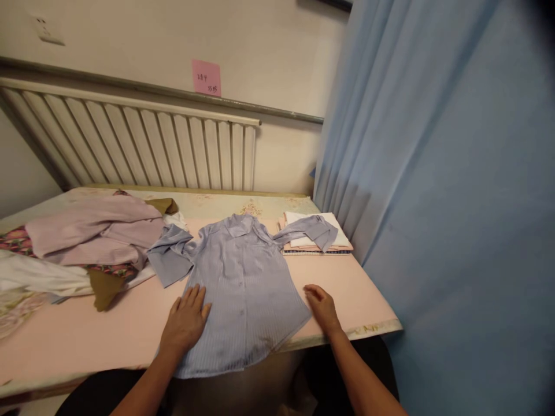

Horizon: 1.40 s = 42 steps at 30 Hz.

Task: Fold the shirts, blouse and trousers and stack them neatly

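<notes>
A blue-grey striped shirt lies front up, its collar toward the wall and its hem hanging over the table's near edge. My left hand rests flat on the shirt's left side, fingers stretched out. Just off the shirt's right side is my right hand, fingers loosely curled and apart, with nothing seen in them. The left sleeve lies bunched beside the shirt body. Across a stack of folded clothes lies the right sleeve.
A loose heap of clothes in pink, white, olive and patterned cloth covers the table's left part. The table has a pale pink cover. Behind it stands a radiator; a blue curtain hangs along the right.
</notes>
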Available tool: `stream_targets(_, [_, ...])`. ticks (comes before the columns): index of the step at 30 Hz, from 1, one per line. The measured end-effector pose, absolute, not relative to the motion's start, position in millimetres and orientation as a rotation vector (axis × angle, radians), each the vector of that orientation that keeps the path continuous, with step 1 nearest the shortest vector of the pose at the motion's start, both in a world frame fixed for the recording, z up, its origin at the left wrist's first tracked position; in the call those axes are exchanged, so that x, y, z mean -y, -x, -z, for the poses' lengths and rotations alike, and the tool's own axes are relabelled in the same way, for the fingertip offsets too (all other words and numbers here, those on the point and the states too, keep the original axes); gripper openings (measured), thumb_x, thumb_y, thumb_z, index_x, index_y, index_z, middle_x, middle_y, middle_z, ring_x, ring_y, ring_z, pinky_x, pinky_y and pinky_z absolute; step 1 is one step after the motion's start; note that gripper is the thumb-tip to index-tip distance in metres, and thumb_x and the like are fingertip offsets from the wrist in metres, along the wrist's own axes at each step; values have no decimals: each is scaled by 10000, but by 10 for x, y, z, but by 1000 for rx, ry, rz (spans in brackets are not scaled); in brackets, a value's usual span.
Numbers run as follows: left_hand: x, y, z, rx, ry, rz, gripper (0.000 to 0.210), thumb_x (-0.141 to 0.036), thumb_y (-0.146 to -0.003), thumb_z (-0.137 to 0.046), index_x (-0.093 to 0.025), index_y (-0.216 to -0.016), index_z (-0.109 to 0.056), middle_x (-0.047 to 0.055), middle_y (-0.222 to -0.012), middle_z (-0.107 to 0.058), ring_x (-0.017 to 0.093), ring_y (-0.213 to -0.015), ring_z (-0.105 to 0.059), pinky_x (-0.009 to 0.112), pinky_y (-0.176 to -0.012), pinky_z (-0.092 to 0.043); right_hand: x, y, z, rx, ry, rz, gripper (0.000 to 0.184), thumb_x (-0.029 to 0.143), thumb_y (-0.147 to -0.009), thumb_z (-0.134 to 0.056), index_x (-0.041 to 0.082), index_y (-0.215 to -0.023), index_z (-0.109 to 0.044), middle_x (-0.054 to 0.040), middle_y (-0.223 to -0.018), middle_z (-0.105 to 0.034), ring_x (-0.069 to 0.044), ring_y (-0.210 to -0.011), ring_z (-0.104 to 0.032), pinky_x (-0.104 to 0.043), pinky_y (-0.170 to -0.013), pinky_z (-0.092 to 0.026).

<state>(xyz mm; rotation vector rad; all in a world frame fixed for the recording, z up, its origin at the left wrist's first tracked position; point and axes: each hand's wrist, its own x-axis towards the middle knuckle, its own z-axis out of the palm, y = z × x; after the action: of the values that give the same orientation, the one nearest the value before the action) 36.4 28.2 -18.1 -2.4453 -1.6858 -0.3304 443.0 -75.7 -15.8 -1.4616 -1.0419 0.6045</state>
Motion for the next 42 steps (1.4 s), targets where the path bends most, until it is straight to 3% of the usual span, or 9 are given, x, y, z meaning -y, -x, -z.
stream_targets(7, [-262,-373,149,1706,2455,332,586,-426,-928,-314,-121,-1417,-420,142,-1491,-401,279,-1409,-292,500,-1116,-238,779,-4384,85,1518,1572,-363,302,226,-794,-524,250,-1028,-713,-49,-1203,-658,-229,-1198,-531,-430,-1062,-392])
stream_targets(13, [-279,-362,186,1722,2454,346,587,-437,-922,-329,-132,-1414,-426,135,-1491,-401,280,-1406,-297,498,-1116,-239,798,-4293,36,1781,1813,-227,326,221,-814,-522,293,-1078,-699,-10,-1345,-569,-258,-1343,-387,-490,-1076,-328])
stream_targets(42, [-224,-381,135,1756,2441,313,582,-433,-933,-343,-125,-1421,-419,123,-1491,-404,284,-1406,-299,482,-1124,-229,787,-4290,192,1759,1794,-84,299,219,-839,-465,241,-1040,-685,-44,-1285,-609,-249,-1283,-458,-467,-1062,-358])
